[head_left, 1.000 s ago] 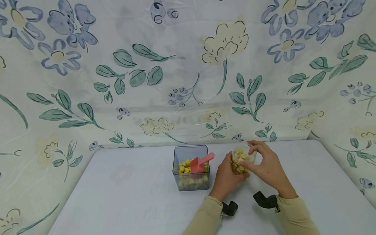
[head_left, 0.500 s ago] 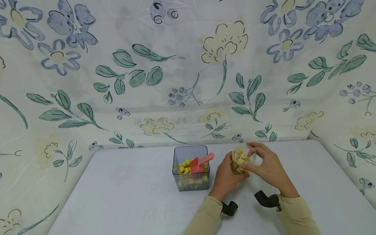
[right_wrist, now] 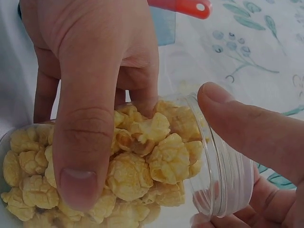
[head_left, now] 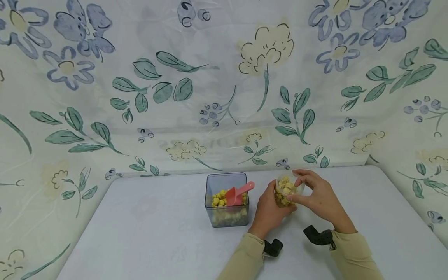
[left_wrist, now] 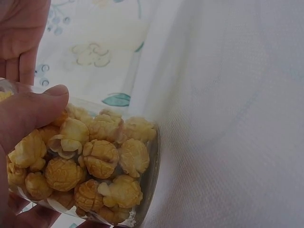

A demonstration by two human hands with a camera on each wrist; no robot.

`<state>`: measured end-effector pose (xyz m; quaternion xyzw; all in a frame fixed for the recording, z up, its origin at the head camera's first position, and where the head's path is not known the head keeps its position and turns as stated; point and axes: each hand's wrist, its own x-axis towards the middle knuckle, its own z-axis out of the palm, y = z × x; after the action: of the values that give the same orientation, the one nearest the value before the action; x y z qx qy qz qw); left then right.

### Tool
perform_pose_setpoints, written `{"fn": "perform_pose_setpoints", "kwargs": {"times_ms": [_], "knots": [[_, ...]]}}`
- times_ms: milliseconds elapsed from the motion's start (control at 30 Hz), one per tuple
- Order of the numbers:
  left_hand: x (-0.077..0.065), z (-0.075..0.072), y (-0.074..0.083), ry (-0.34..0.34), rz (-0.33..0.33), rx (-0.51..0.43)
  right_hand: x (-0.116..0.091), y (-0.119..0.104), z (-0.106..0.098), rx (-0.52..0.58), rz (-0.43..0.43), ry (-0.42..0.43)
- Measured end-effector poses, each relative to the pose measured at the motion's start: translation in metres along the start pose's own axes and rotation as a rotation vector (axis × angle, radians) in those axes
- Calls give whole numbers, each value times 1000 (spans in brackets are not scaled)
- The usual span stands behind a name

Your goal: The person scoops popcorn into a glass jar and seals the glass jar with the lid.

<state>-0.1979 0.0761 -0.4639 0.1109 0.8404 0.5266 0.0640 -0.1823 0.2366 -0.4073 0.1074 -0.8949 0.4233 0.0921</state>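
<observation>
My left hand (head_left: 271,212) grips a clear plastic jar (left_wrist: 99,159) of yellow popcorn around its side, the thumb lying across the wall in the right wrist view. My right hand (head_left: 322,198) pinches a clear lid (right_wrist: 237,185) at the jar's mouth, with thumb and fingers on opposite sides of its rim. The jar is tilted, its mouth toward my right hand. Popcorn pieces (right_wrist: 128,175) fill much of it and show through the wall. Part of the jar is hidden behind my left hand.
A clear grey square container (head_left: 231,217) of yellow popcorn stands left of my hands on the white table (head_left: 157,233). A pink scoop (head_left: 238,194) rests in it, handle leaning over the right rim. Behind the table hangs a floral cloth (head_left: 224,97).
My right hand has shifted a little at the jar's mouth, its fingers slightly lower than a second ago. My left hand keeps its grip, and the container and scoop stay put.
</observation>
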Motion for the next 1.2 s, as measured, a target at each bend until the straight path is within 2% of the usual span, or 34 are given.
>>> {"fn": "perform_pose_setpoints", "kwargs": {"times_ms": [400,800,1033,1200], "knots": [[1,0,-1,2,-18,13,0,-3,1,18,17,-38],[0,-2,1,-1,-1,-16,2,-6,3,-61,10,-28],[2,0,0,-5,-13,-9,4,-6,2,-42,57,-65],[3,1,-1,-6,-7,-10,4,-4,1,-25,60,-68]]}}
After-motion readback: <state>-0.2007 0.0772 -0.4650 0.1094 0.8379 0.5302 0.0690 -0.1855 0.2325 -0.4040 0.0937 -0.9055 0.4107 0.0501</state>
